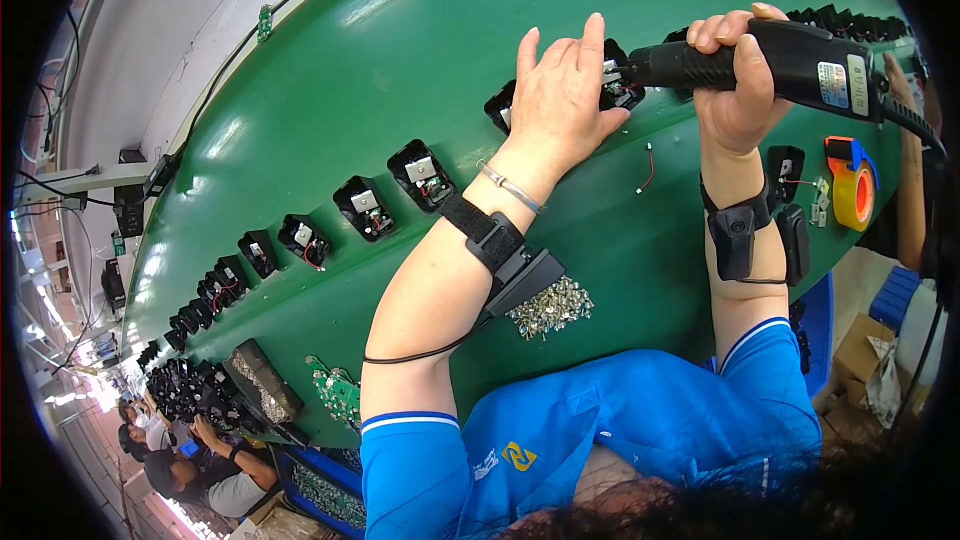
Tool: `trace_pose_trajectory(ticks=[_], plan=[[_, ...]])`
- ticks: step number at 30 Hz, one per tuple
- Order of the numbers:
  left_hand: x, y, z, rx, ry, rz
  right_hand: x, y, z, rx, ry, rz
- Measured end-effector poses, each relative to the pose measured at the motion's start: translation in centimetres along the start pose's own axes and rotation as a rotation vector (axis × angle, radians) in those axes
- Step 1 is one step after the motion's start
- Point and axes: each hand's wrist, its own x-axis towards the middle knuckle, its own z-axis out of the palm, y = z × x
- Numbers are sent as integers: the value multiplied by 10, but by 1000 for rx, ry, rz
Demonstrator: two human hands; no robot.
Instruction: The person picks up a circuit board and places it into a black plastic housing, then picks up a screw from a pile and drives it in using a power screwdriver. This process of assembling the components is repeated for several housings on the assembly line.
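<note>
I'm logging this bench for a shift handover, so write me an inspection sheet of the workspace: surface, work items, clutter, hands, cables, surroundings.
Surface: green tabletop, glossy, with bright reflections.
Work items: black handheld tool, its tip at an open black casing; more casings in a row toward the left.
Clutter: heap of small metal parts, loose red wire, tape roll, green circuit boards.
Hands: right hand grips the tool; left hand has fingers extended among the casings, grip unclear.
Cables: black cord from the tool's rear; thin lead around the left forearm.
Surroundings: co-worker at lower left; another person's arm at right.
</note>
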Motion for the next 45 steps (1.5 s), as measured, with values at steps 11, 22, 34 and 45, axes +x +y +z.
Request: trace_pose_trajectory(ticks=[11,22,34,45], plan=[[-4,-1,1,6,6,-4,-3,1,0,-10,-39,9],[-4,-3,4,2,41,-3,-6,6,-5,-80,-182,31],[-8,-7,3,34,2,-10,-12,10,0,-134,-210,96],[-60,42,-60,-214,-300,134,-26,-115,-29,10,-230,225]])
